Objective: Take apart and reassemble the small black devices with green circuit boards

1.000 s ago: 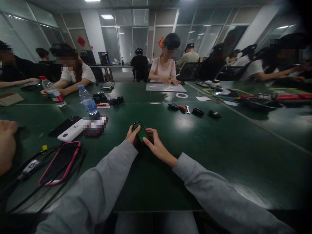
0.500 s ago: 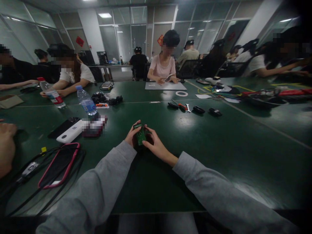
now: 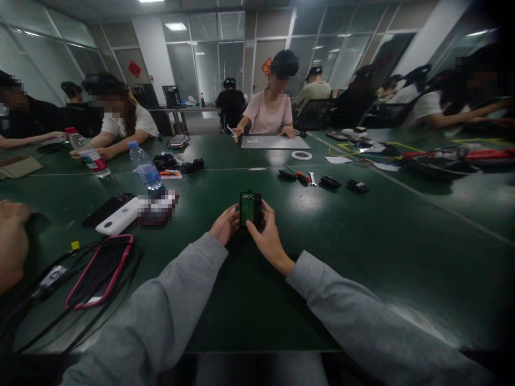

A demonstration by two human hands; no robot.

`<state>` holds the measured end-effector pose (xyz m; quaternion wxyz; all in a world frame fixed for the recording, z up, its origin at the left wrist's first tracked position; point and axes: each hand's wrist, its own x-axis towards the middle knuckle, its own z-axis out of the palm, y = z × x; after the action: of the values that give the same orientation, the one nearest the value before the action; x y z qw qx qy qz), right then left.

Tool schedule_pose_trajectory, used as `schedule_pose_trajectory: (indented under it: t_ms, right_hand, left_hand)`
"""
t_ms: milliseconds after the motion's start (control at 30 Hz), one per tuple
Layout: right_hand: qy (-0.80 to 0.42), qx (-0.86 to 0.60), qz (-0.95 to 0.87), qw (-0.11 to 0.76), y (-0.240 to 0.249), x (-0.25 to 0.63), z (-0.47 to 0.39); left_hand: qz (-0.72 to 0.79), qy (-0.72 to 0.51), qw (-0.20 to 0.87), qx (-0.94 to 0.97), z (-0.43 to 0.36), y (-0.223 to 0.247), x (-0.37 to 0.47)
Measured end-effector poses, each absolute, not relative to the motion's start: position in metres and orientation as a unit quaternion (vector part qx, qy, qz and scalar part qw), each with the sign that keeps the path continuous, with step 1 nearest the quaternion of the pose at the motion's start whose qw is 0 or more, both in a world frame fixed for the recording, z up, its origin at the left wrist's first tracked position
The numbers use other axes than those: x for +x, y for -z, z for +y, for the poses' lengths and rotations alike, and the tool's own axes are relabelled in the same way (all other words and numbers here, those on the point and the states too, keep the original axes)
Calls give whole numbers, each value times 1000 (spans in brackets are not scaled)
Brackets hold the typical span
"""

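Observation:
A small black device (image 3: 247,208) with a green circuit board on its face stands upright over the dark green table (image 3: 225,300). My right hand (image 3: 266,230) grips it from the right, thumb on the lower front and fingers behind its black side. At the device's left edge is my left hand (image 3: 227,224), its fingers close together and the fingertips at or just beside the edge; whether they press on it is hard to tell.
Beyond lie a screwdriver (image 3: 302,178), a wrench (image 3: 312,179), black parts (image 3: 330,182) and a white ring (image 3: 301,155). On the left are bottles (image 3: 145,169), a white device (image 3: 117,215), a pink-edged phone case (image 3: 100,271), cables and another person's hand (image 3: 12,241).
The device has moved right and turned more upright, its black side now showing. My left thumb has come off the board. The person opposite has moved one hand leftward, off the grey board.

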<state>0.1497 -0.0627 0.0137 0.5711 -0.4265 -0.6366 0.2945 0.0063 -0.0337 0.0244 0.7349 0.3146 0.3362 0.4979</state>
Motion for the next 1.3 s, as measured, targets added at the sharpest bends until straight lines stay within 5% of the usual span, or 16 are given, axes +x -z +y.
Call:
schedule_pose_trajectory:
  t_ms: [933, 1300]
  right_hand:
    - [-354, -421, -639, 537, -2, 153, -49]
    - [-159, -436, -749, 473, -13, 153, -60]
  left_hand:
    - [390, -524, 678, 336, -30, -10, 11]
    - [361, -558, 684, 302, -30, -9, 16]
